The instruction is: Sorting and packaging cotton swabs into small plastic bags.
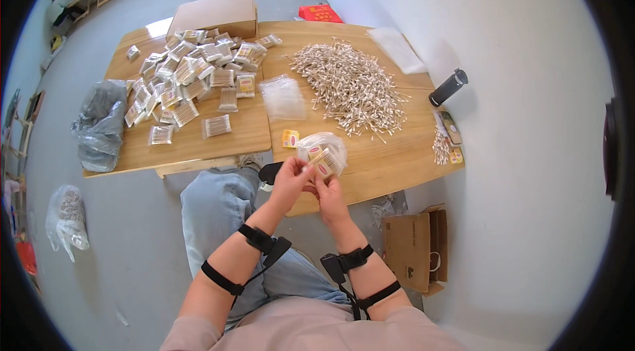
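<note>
Over the table's near edge, my left hand (pixel 290 184) and my right hand (pixel 332 199) come together, both closed on a small clear packet of cotton swabs (pixel 323 164) with a yellow label card in it. Just beyond the packet lies a crumpled clear plastic bag (pixel 335 143), with more yellow showing in it. A small stack of yellow cards (pixel 290 138) sits left of that bag. Farther off, a wide heap of loose cotton swabs (pixel 350 83) spreads over the right half of the table. Flat empty clear sleeves (pixel 283 97) lie left of the heap. My fingertips partly hide the packet's lower end.
Filled swab packets (pixel 192 70) pile up at left, beside a grey plastic bag (pixel 100 126) and a cardboard box (pixel 215 12). A black bottle (pixel 448 87) and a phone (pixel 450 127) are at the right edge. An open carton (pixel 410 248) stands on the floor by the wall.
</note>
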A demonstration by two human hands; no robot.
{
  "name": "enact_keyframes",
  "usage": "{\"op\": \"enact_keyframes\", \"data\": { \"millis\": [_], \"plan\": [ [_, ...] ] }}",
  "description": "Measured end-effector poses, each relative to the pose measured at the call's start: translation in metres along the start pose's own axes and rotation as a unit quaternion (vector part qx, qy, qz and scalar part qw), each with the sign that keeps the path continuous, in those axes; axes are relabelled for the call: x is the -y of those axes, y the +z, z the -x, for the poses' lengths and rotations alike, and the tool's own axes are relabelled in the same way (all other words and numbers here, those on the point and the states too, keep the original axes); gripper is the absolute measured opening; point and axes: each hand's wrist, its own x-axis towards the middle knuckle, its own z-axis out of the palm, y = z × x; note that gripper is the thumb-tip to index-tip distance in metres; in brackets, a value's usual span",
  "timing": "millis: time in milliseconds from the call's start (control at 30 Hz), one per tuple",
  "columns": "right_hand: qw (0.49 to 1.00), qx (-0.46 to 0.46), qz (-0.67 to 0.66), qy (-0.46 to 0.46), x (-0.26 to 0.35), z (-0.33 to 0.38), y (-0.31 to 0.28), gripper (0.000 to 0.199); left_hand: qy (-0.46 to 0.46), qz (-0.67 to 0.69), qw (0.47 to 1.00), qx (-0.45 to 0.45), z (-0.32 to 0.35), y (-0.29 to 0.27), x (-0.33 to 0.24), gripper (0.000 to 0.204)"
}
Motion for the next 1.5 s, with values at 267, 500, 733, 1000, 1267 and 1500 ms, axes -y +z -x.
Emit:
{"op": "enact_keyframes", "data": {
  "millis": [267,500,733,1000,1267,1500],
  "plan": [
    [0.993,-0.101,0.004,0.069,0.044,-0.009,-0.052,0.029,0.345,-0.434,0.832,-0.022,-0.015,0.0,0.0,0.035],
    [0.977,-0.032,-0.065,0.199,0.042,-0.057,-0.063,0.027,0.312,-0.571,0.759,-0.021,-0.029,-0.006,0.025,0.049],
    [0.982,-0.109,0.027,0.152,0.029,-0.073,-0.058,0.026,0.327,-0.545,0.767,0.092,-0.026,0.022,0.007,0.047],
    [0.77,-0.161,0.581,-0.209,0.036,-0.084,-0.073,0.037,0.363,-0.672,0.646,0.008,-0.039,0.034,0.026,0.041],
    [0.877,0.029,0.443,-0.184,0.026,-0.121,-0.082,0.044,0.367,-0.756,0.542,-0.01,-0.049,0.043,0.03,0.038],
    [0.853,-0.027,0.506,-0.128,0.029,-0.058,-0.08,0.025,0.385,-0.698,0.601,0.054,-0.025,0.022,0.03,0.034]
  ]
}}
